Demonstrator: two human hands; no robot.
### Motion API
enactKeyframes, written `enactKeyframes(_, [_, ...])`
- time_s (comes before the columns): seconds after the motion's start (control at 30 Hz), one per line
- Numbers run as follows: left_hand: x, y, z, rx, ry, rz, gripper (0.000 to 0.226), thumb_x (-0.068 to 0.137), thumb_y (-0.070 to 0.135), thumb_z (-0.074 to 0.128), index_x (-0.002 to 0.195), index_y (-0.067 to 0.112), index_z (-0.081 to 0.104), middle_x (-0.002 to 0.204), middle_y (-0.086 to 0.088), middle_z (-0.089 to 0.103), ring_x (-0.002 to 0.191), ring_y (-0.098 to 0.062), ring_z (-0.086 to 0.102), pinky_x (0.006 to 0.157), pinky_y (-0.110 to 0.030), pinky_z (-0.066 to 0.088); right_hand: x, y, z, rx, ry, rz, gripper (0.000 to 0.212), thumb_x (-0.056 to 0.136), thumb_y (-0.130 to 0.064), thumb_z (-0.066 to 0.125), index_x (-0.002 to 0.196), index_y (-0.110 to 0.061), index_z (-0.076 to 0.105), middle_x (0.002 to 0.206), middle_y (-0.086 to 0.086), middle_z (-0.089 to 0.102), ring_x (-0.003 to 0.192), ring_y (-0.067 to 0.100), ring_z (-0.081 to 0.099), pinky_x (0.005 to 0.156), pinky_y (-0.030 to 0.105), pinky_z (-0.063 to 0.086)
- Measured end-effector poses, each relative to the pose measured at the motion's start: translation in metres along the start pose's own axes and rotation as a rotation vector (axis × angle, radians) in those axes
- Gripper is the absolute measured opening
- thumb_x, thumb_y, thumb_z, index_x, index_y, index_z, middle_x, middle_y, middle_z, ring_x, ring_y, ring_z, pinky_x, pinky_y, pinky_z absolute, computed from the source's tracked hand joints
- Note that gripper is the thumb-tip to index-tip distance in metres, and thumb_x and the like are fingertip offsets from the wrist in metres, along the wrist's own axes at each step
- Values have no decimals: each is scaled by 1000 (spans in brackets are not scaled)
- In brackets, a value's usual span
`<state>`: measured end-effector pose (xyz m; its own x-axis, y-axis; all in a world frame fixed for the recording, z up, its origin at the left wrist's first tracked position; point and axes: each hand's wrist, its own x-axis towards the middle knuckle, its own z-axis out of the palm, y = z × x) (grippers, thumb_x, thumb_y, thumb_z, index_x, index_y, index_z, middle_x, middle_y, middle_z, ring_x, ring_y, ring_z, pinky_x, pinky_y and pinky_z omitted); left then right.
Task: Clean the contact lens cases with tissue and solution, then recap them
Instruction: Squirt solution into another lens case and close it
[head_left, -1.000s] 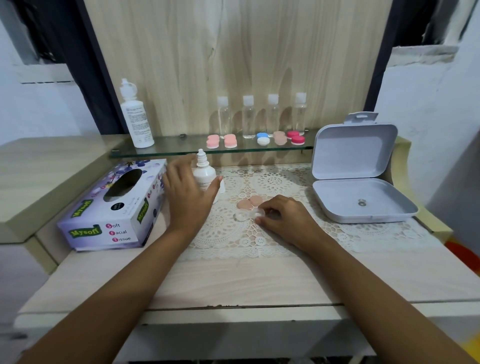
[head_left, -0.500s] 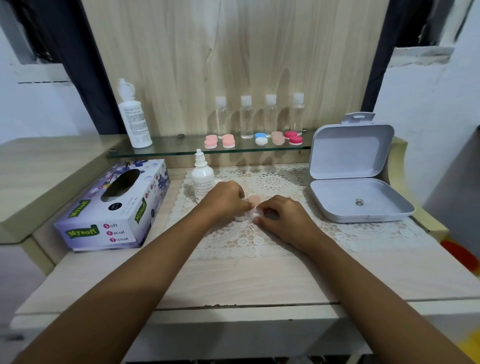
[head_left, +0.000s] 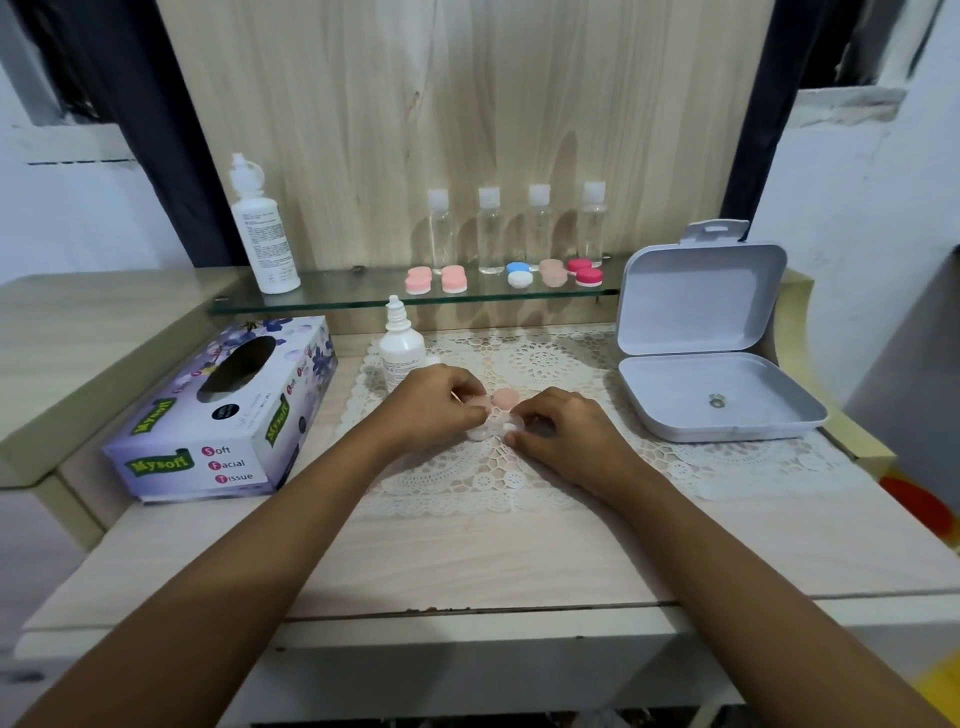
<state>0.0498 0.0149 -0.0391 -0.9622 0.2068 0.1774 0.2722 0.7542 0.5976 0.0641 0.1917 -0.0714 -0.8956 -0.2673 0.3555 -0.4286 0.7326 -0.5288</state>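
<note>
A clear contact lens case (head_left: 491, 430) lies on the lace mat (head_left: 545, 467) between my hands. My right hand (head_left: 561, 436) pinches its right end. My left hand (head_left: 436, 402) pinches a pale pink cap (head_left: 479, 404) just above the case's left well. A second pink cap (head_left: 505, 398) lies on the mat beside it. A small white solution bottle (head_left: 400, 348) stands behind my left hand. The tissue box (head_left: 228, 415) sits to the left.
An open grey plastic box (head_left: 711, 364) rests at the right of the mat. The glass shelf (head_left: 363, 293) carries a tall white bottle (head_left: 264, 228), several clear bottles (head_left: 488, 231) and several capped lens cases (head_left: 452, 279).
My left hand let go of the small solution bottle, moved right to the lens case and took hold of a pink cap. My right hand stayed on the case.
</note>
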Motion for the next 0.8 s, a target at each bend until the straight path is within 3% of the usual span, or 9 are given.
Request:
enactKeyframes(0.33, [-19, -9, 6, 17, -4, 119, 25, 83, 22, 62, 108, 19, 66, 102, 7, 57, 91, -5, 56, 77, -17, 42, 1, 0, 1, -6, -1, 2, 30, 82, -32, 67, 107, -16, 67, 104, 2, 63, 101, 16, 52, 80, 20, 35])
enactKeyframes(0.5, [-21, -15, 14, -15, 47, 148, 29, 82, 16, 62, 110, 19, 67, 106, 9, 59, 95, -4, 56, 78, -8, 40, 0, -1, 0, 14, 14, -7, 28, 82, -29, 67, 106, -14, 68, 103, 3, 63, 98, 14, 52, 75, 17, 31])
enactKeyframes(0.8, [-20, -18, 17, 74, 94, 195, 20, 85, 27, 64, 102, 18, 68, 97, 3, 60, 83, -5, 54, 70, -6, 37, 1, 0, 1, 3, 16, -4, 29, 82, -30, 67, 106, -14, 68, 105, 3, 64, 101, 16, 53, 78, 18, 33])
